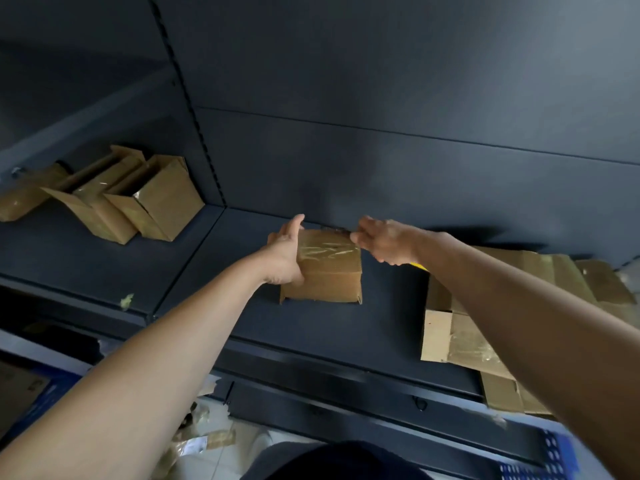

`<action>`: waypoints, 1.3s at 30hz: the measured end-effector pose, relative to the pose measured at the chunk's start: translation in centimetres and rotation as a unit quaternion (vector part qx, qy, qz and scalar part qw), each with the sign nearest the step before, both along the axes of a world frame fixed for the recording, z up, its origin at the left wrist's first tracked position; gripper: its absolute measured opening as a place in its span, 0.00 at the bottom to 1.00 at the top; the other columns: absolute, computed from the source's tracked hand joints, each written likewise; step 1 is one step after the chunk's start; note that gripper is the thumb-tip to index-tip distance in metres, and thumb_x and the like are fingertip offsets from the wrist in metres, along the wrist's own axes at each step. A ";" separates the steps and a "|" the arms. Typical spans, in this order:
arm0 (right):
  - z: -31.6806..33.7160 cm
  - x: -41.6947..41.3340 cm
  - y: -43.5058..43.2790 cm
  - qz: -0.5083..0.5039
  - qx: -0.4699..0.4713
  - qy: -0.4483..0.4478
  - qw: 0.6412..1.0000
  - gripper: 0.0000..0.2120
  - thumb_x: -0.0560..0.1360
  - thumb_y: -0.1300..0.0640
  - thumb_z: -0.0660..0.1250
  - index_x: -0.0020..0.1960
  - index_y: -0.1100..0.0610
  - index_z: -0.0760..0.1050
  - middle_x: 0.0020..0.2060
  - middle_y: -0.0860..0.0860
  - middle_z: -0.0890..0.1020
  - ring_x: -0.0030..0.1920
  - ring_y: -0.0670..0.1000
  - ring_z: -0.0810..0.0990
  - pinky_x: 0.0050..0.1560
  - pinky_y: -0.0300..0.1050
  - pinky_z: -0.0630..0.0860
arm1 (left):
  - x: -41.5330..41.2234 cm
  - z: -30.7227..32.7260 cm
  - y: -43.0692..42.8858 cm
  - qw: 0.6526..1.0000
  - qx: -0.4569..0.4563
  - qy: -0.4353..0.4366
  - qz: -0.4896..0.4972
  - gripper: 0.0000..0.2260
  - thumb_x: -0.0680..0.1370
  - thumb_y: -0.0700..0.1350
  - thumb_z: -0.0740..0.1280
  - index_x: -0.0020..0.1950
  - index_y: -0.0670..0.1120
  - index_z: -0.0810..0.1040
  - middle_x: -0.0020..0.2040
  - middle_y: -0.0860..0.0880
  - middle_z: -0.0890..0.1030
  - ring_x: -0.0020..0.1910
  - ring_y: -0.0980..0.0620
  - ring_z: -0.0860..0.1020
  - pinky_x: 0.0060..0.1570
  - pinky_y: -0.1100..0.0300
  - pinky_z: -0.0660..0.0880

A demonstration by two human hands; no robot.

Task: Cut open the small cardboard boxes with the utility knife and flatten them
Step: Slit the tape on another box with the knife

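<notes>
A small taped cardboard box [327,271] stands on the dark shelf [311,334] near the back wall. My left hand [284,258] grips its left side, thumb pointing up. My right hand [384,242] is at the box's far right top corner, fingers curled round the utility knife [418,267]. Only the knife's yellow end shows, under my wrist. A dark strip lies along the box's far top edge, and I cannot tell if it is the blade.
Several small cardboard boxes [152,199] stand and lean at the shelf's back left. Flattened cardboard [460,337] lies in a pile on the right, partly under my right arm. Tape scraps litter the floor [207,441] below. A blue perforated part [550,459] is at bottom right.
</notes>
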State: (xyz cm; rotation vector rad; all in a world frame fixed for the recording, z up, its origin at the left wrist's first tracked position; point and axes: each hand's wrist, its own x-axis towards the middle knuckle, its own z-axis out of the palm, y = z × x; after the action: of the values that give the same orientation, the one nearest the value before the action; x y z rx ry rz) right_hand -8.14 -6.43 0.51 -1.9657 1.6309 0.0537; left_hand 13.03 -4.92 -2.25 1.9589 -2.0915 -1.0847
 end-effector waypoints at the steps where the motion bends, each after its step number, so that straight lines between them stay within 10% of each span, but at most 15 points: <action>1: 0.3 0.0 0.1 0.040 -0.019 0.049 0.998 0.13 0.81 0.43 0.50 0.49 0.50 0.66 0.39 0.49 0.73 0.36 0.49 0.73 0.35 0.45 0.66 | 0.0 -0.1 -0.2 1.000 -0.007 -0.005 -0.008 0.52 0.67 0.33 0.71 0.75 0.58 0.37 0.74 0.54 0.54 0.68 0.48 0.59 0.54 0.57 0.71; 6: 2.2 0.8 0.6 0.116 -0.052 0.138 0.982 0.12 0.81 0.45 0.52 0.43 0.45 0.70 0.41 0.42 0.73 0.51 0.51 0.74 0.48 0.46 0.66 | 0.4 0.0 -0.7 0.999 -0.015 0.000 -0.040 0.50 0.66 0.36 0.71 0.74 0.60 0.41 0.74 0.54 0.56 0.69 0.44 0.60 0.64 0.48 0.68; 11: 3.2 2.6 0.6 0.166 -0.083 0.249 0.951 0.16 0.82 0.46 0.50 0.62 0.48 0.73 0.58 0.49 0.76 0.60 0.54 0.74 0.50 0.46 0.67 | 0.6 -0.2 -1.3 0.995 -0.037 -0.023 -0.089 0.43 0.64 0.39 0.70 0.71 0.60 0.51 0.70 0.51 0.59 0.65 0.44 0.62 0.59 0.47 0.72; 23: 5.1 6.5 0.3 0.170 -0.057 0.347 0.921 0.12 0.78 0.57 0.58 0.57 0.53 0.77 0.49 0.50 0.79 0.50 0.55 0.78 0.48 0.48 0.77 | 1.4 -0.3 -3.0 0.987 -0.036 0.010 -0.156 0.40 0.63 0.37 0.72 0.71 0.52 0.58 0.67 0.55 0.61 0.65 0.52 0.60 0.54 0.58 0.67; 27: 5.3 6.7 0.2 0.151 -0.049 0.398 0.904 0.09 0.76 0.60 0.58 0.51 0.54 0.76 0.39 0.48 0.74 0.39 0.51 0.75 0.32 0.43 0.69 | 1.4 0.0 -3.6 0.985 -0.032 0.010 -0.170 0.41 0.63 0.37 0.72 0.71 0.52 0.58 0.67 0.55 0.61 0.65 0.53 0.60 0.50 0.60 0.67; 31: 4.4 5.3 0.9 0.131 -0.037 0.418 0.898 0.14 0.76 0.60 0.57 0.58 0.53 0.76 0.48 0.48 0.78 0.46 0.53 0.77 0.34 0.43 0.68 | 1.2 0.1 -4.1 0.984 -0.022 -0.013 -0.177 0.41 0.63 0.37 0.73 0.71 0.55 0.58 0.67 0.56 0.60 0.64 0.55 0.60 0.46 0.60 0.69; 39: 6.9 2.6 0.8 0.064 0.058 0.423 0.902 0.14 0.80 0.48 0.57 0.44 0.56 0.72 0.35 0.48 0.72 0.34 0.49 0.72 0.36 0.41 0.69 | 1.4 -0.3 -5.0 0.968 -0.011 -0.091 -0.235 0.39 0.64 0.34 0.71 0.68 0.56 0.58 0.65 0.55 0.62 0.62 0.50 0.63 0.57 0.49 0.69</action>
State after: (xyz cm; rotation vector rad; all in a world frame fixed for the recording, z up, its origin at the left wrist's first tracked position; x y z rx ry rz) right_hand -5.55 -5.62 7.39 -2.0727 1.9119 1.1713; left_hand 14.47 -9.89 -2.58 1.6455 -2.7481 -0.9594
